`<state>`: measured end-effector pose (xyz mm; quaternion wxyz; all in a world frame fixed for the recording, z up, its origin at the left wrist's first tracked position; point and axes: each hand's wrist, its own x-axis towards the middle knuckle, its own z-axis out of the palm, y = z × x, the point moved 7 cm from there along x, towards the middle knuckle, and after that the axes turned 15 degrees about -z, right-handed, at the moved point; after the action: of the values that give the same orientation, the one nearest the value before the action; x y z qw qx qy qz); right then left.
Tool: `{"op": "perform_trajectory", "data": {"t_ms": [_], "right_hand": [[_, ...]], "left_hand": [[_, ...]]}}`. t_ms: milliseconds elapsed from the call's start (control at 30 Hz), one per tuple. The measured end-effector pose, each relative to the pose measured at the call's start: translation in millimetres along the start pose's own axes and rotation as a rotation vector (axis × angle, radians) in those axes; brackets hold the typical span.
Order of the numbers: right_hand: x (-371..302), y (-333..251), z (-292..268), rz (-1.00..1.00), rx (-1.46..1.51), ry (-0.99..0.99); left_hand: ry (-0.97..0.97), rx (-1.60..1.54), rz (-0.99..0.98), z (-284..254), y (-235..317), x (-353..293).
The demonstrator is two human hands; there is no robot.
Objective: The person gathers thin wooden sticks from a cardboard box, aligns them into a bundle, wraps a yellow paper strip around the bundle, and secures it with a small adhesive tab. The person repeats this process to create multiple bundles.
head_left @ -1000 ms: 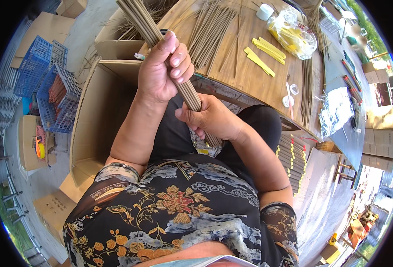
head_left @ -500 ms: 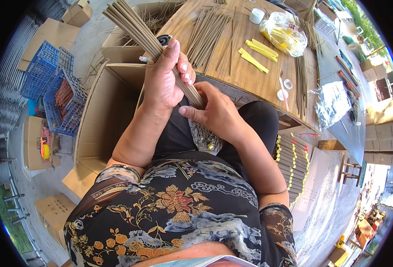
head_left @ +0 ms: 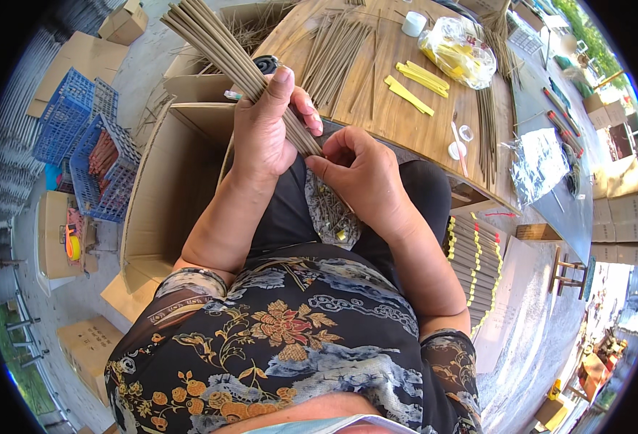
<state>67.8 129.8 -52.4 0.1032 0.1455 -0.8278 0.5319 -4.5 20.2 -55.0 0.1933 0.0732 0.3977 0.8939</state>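
A slanting bundle of thin brown incense sticks (head_left: 216,49) is wrapped in my left hand (head_left: 262,137), its thumb lying along the sticks and its far end fanning out to the upper left. My right hand (head_left: 368,177) is closed at the bundle's near end, thumb and forefinger pinched together at the stick ends. A thin stick seems to show below that hand, but how many it grips is hidden. Under both hands, a patterned grey cloth or bag (head_left: 327,217) with small bits on it lies between my dark-trousered legs.
Loose sticks (head_left: 337,54), yellow paper strips (head_left: 409,94) and a plastic bag (head_left: 457,54) lie on the wooden table (head_left: 377,119). An open cardboard box (head_left: 178,181) stands at my left, blue crates (head_left: 69,112) beyond it. Yellow-banded bundles (head_left: 474,267) lie at my right.
My right hand has gone from wrapping the bundle's near end to a pinch there, its fingers drawn in and raised. The left hand keeps its hold.
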Motion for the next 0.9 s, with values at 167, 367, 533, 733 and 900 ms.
{"op": "perform_trajectory", "data": {"t_ms": [167,367,533,733,900], "right_hand": [[7.3,2.7,0.3,0.018,0.030,-0.110],[13.5,14.1,1.0,0.075,0.128,-0.183],[13.2,22.1,-3.0,0.121,0.158,-0.265],[-8.5,32.1,-21.1,0.194,0.069,-0.385],[-33.4,58.5,-49.5,0.394,0.293,-0.234]], "left_hand": [[0.017,-0.005,-0.022,-3.2,-3.6,3.5],[0.048,-0.018,-0.074,-8.0,-8.5,9.1],[0.066,-0.099,-0.130,-19.2,-7.4,20.8],[0.125,-0.158,-0.054,-63.0,24.4,39.4],[0.158,-0.270,-0.036,-86.7,42.1,48.1]]}}
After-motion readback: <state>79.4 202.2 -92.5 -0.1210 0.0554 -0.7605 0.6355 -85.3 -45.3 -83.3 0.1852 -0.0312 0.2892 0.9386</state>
